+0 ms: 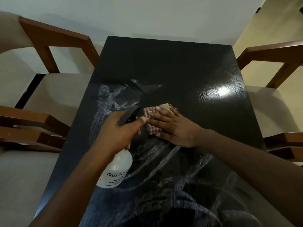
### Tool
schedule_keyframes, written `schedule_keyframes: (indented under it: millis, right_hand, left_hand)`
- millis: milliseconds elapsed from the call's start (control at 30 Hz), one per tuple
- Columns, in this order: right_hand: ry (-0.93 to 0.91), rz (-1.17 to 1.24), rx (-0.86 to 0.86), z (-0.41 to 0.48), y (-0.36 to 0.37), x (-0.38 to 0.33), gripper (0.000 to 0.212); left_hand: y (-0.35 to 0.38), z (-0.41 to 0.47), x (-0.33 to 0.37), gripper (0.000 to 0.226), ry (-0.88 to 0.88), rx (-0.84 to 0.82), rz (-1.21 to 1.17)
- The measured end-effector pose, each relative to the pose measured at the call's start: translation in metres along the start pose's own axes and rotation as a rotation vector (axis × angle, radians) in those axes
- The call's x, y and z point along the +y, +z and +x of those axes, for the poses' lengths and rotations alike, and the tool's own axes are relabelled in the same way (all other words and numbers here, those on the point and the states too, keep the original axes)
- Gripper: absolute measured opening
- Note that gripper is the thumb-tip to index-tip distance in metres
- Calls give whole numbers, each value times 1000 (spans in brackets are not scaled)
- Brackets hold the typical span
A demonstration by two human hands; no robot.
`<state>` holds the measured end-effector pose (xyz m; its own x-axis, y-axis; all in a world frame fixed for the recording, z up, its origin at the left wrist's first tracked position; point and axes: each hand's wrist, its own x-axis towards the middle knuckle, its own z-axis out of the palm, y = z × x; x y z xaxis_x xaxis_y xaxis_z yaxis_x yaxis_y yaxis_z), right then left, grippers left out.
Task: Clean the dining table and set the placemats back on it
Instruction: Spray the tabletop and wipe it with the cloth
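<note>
Left grip [119, 131] curls round the neck of a translucent spray bottle [118, 167], whose black nozzle pokes out past the thumb. The trigger is hidden inside the hand, and the forearm cuts off the printed label, of which only "KISSAN" reads clearly. Whether the bottle's base touches the black worktop [164, 63] is hard to tell.

Right grip [173, 130] lies flat with straight fingers, pressing a checked cloth [151, 129] onto the worktop about midway between its left and right edges. Most of the cloth is hidden beneath the palm and fingers, just beside the left thumb. Whitish wet streaks [105, 102] spread towards the left and near edges.
</note>
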<state>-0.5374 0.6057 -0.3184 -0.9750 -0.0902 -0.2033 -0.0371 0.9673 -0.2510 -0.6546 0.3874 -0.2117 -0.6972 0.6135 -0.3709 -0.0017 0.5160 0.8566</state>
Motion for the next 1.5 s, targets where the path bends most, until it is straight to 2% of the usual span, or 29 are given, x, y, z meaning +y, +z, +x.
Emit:
schedule_keyframes:
  millis: [67,200,333,400,500,600,700,800,900,1000,1200,1300,1400,1500]
  right_hand:
    - [66,15,-12,-30,0,18,61]
    - [352,77,63,-52,-8,60,60]
    - [618,126,188,2,-13,74,60]
    - [694,151,204,43,-22,70,62]
    - [641,166,170,100,-33,46,63]
    - [452,106,86,131,-29,2,64]
    - [226,70,65,109,-19,-23,62]
    - [88,56,37,62,-11,-10,62]
    - [132,60,-19,24,-12,24,63]
    - [299,77,7,10,-17,55,62]
    - [743,208,207,96,-27,45,63]
    - [688,226,149,155,-37,21,64]
    - [535,167,95,198,-36,-17,63]
    - [352,107,50,204,-26,-52,63]
  left_hand:
    - [-3,0,-1,34,-6,-10,-11]
    - [-11,-2,-3,33,3,-32,-37]
    - [-25,0,-5,34,22,-18,-34]
    - [-31,0,-7,33,23,-7,-30]
    - [-39,5,-7,33,20,10,-12]
    - [-43,11,-6,33,23,38,5]
    - [-42,14,-2,32,27,45,18]
    - [-43,18,-2,30,23,48,4]
    - [-46,21,-3,29,4,34,-7]
    - [-50,22,-9,31,-22,26,-15]
    - [-66,16,-21,31,19,40,-30]
    - [-77,14,-28,26,13,38,-41]
    - [-88,10,-32,26,-17,59,-29]
    - [-94,6,-31,27,-34,63,-19]
